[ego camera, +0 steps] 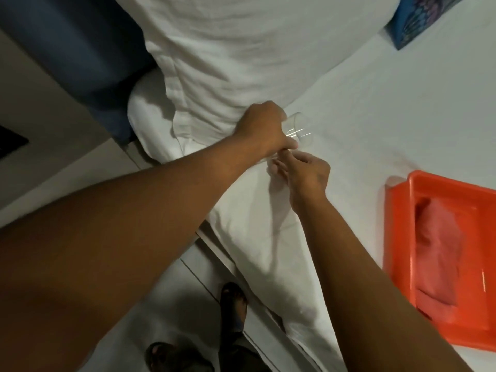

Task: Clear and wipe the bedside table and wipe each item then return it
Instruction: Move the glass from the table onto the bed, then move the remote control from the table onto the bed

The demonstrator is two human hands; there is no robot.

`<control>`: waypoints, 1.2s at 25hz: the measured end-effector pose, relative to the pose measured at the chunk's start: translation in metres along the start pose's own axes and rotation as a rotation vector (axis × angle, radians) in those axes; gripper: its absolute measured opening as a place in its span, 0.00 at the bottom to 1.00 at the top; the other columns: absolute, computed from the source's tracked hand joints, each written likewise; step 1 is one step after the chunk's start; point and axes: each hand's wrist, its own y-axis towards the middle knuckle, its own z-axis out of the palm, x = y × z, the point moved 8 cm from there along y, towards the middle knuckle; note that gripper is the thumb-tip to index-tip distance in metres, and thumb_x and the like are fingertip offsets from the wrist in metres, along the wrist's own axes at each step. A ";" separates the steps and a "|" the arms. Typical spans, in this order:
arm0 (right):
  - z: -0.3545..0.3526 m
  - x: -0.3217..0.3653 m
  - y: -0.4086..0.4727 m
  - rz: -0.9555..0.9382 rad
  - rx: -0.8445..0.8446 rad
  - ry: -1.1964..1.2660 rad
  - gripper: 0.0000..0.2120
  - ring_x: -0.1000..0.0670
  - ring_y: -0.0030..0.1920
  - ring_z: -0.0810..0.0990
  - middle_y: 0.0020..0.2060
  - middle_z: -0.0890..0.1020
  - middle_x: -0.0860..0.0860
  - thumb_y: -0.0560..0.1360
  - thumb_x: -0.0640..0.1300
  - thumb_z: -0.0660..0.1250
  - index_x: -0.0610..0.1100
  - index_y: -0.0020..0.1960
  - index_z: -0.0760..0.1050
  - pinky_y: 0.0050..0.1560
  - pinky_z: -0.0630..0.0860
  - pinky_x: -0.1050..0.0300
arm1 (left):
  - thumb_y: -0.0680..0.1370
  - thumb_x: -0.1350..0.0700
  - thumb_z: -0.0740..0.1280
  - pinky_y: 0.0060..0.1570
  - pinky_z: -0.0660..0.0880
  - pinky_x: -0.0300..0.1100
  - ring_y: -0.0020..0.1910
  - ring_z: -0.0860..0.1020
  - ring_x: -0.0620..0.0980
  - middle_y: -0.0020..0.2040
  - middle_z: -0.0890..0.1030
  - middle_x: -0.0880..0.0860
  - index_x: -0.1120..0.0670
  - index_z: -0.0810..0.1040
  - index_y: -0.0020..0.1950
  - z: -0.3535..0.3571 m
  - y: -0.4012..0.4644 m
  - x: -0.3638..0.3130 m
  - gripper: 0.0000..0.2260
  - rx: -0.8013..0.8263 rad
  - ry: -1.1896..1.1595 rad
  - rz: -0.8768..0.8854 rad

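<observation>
White bed sheet (375, 124) underlies both hands: left hand (264, 130) grips clear drinking glass (299, 130); right hand (303, 173) pinches its base; it could slip.

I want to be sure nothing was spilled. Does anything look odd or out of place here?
No spill shows. The clear glass lies tilted over the white bed sheet, held by the left hand, right hand at its base. The orange tray sits on the bed.

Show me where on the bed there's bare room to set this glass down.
Bare sheet lies between the pillow and the orange tray, right of the glass. It is crowded at the bed edge, where the left hand and right hand meet. The tray holds a pink cloth.
</observation>
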 end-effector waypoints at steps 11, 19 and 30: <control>0.070 -0.054 -0.077 0.179 -0.010 0.168 0.16 0.46 0.35 0.85 0.39 0.83 0.40 0.72 0.31 0.76 0.31 0.57 0.77 0.42 0.85 0.56 | 0.72 0.53 0.77 0.61 0.79 0.44 0.58 0.83 0.50 0.60 0.84 0.55 0.58 0.81 0.64 -0.049 -0.137 0.112 0.22 -0.281 -0.282 0.076; 0.321 -0.223 -0.204 0.194 0.588 -0.602 0.12 0.44 0.44 0.85 0.42 0.85 0.44 0.69 0.35 0.79 0.46 0.38 0.77 0.57 0.83 0.48 | 0.72 0.61 0.73 0.60 0.78 0.49 0.57 0.83 0.58 0.58 0.84 0.60 0.62 0.81 0.60 -0.080 -0.361 0.445 0.16 -0.647 -0.411 -1.013; 0.397 -0.328 -0.203 0.042 0.769 -1.161 0.14 0.45 0.53 0.86 0.55 0.87 0.45 0.73 0.42 0.75 0.41 0.58 0.84 0.58 0.82 0.53 | 0.76 0.62 0.68 0.66 0.75 0.49 0.66 0.78 0.59 0.67 0.80 0.60 0.60 0.78 0.67 -0.031 -0.353 0.519 0.18 -0.502 -0.515 -1.176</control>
